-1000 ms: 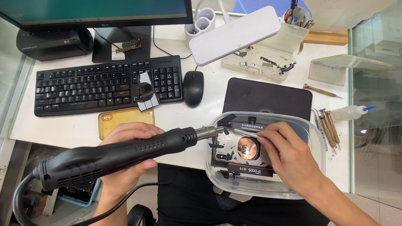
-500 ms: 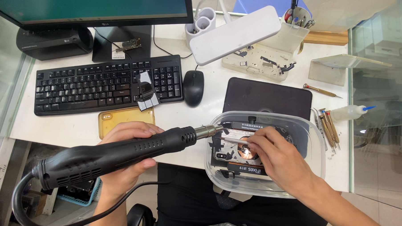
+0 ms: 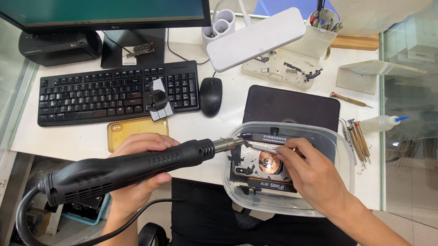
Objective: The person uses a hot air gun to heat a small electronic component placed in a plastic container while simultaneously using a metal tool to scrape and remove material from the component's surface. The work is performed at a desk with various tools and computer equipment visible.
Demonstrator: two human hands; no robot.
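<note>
My left hand (image 3: 139, 171) grips a black hot air gun (image 3: 130, 166), its metal nozzle pointing right over the rim of a clear plastic tub (image 3: 346, 166). Inside the tub a black holder clamps an opened phone back (image 3: 268, 163) with a copper coil. My right hand (image 3: 314, 177) reaches into the tub from the right and pinches thin metal tweezers (image 3: 262, 147), whose tip lies just in front of the nozzle at the top of the phone.
A black keyboard (image 3: 108, 92), a mouse (image 3: 211, 96) and a monitor (image 3: 97, 7) sit at the back left. A yellow phone case (image 3: 131, 129) lies by my left hand. A dark mat (image 3: 292, 106), screwdrivers (image 3: 357, 137) and a small bottle (image 3: 379, 123) lie to the right.
My right hand has shifted left and up with the tweezers, from over the coil toward the nozzle. The hot air gun has stayed nearly still.
</note>
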